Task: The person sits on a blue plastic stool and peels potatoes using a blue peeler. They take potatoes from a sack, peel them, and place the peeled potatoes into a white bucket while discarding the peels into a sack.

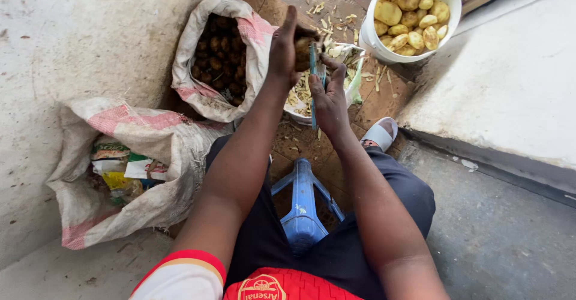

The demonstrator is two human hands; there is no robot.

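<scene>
Tiled floor; half-peeled brown potato (302,49).

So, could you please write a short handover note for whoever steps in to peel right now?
Left hand: grips a half-peeled potato over the bowl of peelings.
Right hand: holds the blue peeler against the potato.
Unpeeled potatoes sit in the open sack to the left; peeled ones fill the white bucket up right.
Done: bucket nearly full.
Left: finish this potato; many remain in the sack.
</scene>
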